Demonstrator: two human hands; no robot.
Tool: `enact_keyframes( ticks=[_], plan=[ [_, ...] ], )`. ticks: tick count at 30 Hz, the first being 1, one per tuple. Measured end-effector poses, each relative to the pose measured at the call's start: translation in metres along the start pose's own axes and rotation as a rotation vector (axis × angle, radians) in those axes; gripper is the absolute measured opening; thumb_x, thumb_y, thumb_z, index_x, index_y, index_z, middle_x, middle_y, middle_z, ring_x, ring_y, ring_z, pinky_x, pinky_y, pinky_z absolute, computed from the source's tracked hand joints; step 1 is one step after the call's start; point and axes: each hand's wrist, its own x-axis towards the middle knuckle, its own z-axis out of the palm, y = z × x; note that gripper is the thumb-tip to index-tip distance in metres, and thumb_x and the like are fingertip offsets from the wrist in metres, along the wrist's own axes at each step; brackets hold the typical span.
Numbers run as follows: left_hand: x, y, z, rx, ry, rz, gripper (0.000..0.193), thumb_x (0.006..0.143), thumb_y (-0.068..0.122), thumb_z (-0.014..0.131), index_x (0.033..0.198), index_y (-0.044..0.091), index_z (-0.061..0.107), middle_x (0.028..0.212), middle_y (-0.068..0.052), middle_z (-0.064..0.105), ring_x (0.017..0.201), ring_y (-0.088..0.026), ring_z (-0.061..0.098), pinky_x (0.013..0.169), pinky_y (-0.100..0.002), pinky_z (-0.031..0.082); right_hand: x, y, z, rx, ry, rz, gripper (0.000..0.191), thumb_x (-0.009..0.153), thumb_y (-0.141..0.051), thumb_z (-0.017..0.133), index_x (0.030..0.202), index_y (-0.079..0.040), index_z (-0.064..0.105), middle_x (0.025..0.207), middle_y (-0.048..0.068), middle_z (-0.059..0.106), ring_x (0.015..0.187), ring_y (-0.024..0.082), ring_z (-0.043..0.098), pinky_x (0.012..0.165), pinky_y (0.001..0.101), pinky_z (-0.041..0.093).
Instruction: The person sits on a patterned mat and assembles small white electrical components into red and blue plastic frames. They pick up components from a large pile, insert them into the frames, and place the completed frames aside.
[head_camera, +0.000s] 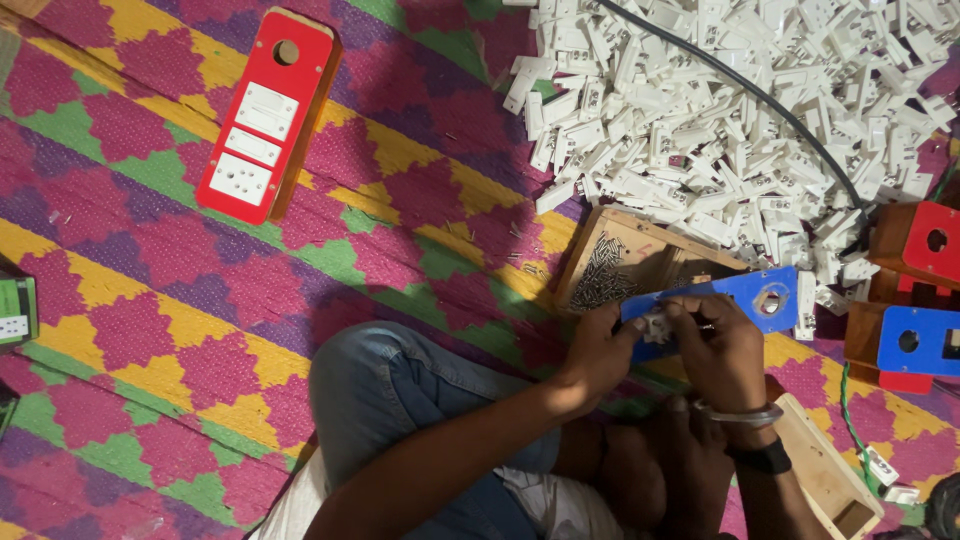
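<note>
I hold a blue plastic switch-board plate (752, 293) with a round hole at its right end, over my lap. My left hand (598, 347) grips the plate's left end. My right hand (718, 345) presses on a small white switch part (657, 324) at the plate's underside, fingers curled around it. Just behind the plate sits an open wooden box (612, 268) holding several small metal screws.
A big heap of white plastic switch parts (730, 110) fills the upper right, with a black cable (760, 100) across it. A finished red board with white switches (262, 115) lies upper left. Red and blue boxes (915, 300) stack at right. My denim-clad knee (400, 400) is below.
</note>
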Motion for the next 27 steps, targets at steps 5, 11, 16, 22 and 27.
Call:
enact_keyframes(
  ticks=[5, 11, 16, 22, 27],
  plan=[
    [-0.003, 0.020, -0.004, 0.593, 0.070, 0.642, 0.017, 0.107, 0.009, 0.061, 0.119, -0.001, 0.068, 0.109, -0.013, 0.068, 0.099, -0.021, 0.064, 0.090, -0.033, 0.053, -0.005, 0.013, -0.017, 0.663, 0.130, 0.285, 0.019, 0.109, -0.019, 0.063, 0.114, -0.001, 0.068, 0.099, 0.006, 0.070, 0.087, 0.014, 0.066, 0.079, 0.0295, 0.054],
    [-0.025, 0.064, -0.004, 0.975, -0.155, 1.393, 0.033, 0.101, 0.006, 0.064, 0.134, -0.001, 0.061, 0.134, -0.016, 0.058, 0.129, -0.032, 0.059, 0.114, -0.046, 0.053, -0.015, 0.077, -0.010, 1.120, 0.066, 0.721, 0.037, 0.106, -0.036, 0.044, 0.117, -0.007, 0.064, 0.101, 0.004, 0.071, 0.090, 0.015, 0.066, 0.082, 0.0298, 0.053],
    [-0.025, 0.085, -0.019, 0.733, -0.052, 0.995, 0.053, 0.093, -0.007, 0.049, 0.145, 0.003, 0.056, 0.138, -0.017, 0.060, 0.129, -0.033, 0.063, 0.109, -0.037, 0.055, -0.004, 0.114, -0.004, 0.995, -0.021, 0.526, 0.029, 0.112, -0.028, 0.057, 0.108, -0.002, 0.070, 0.088, 0.009, 0.068, 0.075, 0.021, 0.060, 0.071, 0.0368, 0.051],
    [0.006, 0.083, -0.030, 0.375, 0.153, 0.514, 0.029, 0.104, 0.012, 0.054, 0.130, 0.002, 0.061, 0.111, -0.014, 0.069, 0.090, -0.028, 0.067, 0.077, -0.035, 0.052, -0.003, 0.062, -0.020, -0.524, 0.082, -0.200, 0.018, 0.092, -0.016, 0.070, 0.106, -0.006, 0.075, 0.100, 0.016, 0.073, 0.089, 0.037, 0.067, 0.075, 0.0461, 0.054],
    [0.018, 0.067, -0.033, 0.288, 0.168, 0.574, 0.021, 0.104, 0.011, 0.058, 0.119, -0.001, 0.066, 0.101, -0.013, 0.070, 0.091, -0.022, 0.065, 0.084, -0.033, 0.051, 0.003, 0.020, -0.007, -0.551, -0.027, -0.176, 0.056, 0.076, -0.013, 0.080, 0.128, 0.001, 0.067, 0.101, 0.018, 0.068, 0.091, 0.040, 0.066, 0.074, 0.0473, 0.053]
  ],
)
